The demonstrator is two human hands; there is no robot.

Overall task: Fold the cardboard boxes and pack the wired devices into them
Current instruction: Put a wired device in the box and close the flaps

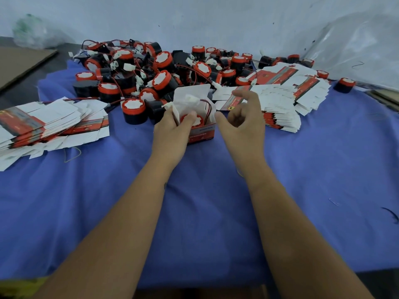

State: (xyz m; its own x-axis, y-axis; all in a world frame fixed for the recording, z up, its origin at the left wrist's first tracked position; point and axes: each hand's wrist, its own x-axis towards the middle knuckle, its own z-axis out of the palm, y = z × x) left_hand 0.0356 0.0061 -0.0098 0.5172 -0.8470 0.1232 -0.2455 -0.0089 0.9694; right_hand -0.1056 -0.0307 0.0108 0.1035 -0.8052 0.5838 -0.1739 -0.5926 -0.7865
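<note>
Gripping the open box, left hand; its red label seems unreadable.

You face a pale, bluish-white wall with small dark marks on it. A blue cloth covers the desk in front of you (wrinkled in places). At far left a brown cardboard sheet lies flat, with a crumpled clear plastic bag behind it. More clear plastic sheeting rises at right.
</note>
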